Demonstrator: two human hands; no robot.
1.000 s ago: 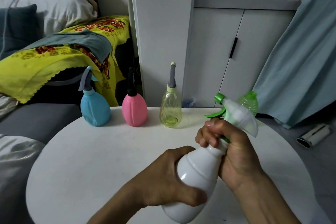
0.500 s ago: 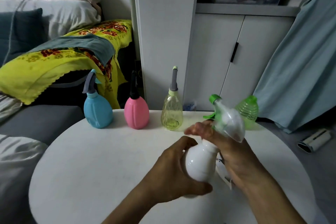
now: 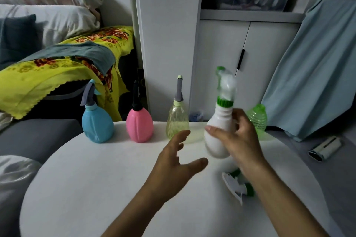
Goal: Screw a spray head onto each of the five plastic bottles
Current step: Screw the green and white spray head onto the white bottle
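My right hand (image 3: pixel 239 140) grips the white bottle (image 3: pixel 218 136) by its body and holds it upright above the round white table (image 3: pixel 100 184). A white and green spray head (image 3: pixel 225 87) sits on its neck, blurred by motion. My left hand (image 3: pixel 174 161) hovers just left of the bottle, fingers spread, holding nothing. At the table's far edge stand a blue bottle (image 3: pixel 97 123), a pink bottle (image 3: pixel 139 124) and a clear yellow bottle (image 3: pixel 177 121), each with a spray head on. A green bottle (image 3: pixel 258 119) stands behind my right hand, its top bare. A loose white and green spray head (image 3: pixel 238 186) lies under my right wrist.
A white cabinet (image 3: pixel 221 63) rises behind the table. A sofa with a yellow flowered cloth (image 3: pixel 57 67) and pillows lies to the left. A blue-grey curtain (image 3: pixel 316 67) hangs at the right, with a small white device (image 3: pixel 325 147) on the floor below it.
My left hand has let go of the white bottle and opened. My right hand has shifted from the spray head to the body and has lifted the bottle upright, farther from me.
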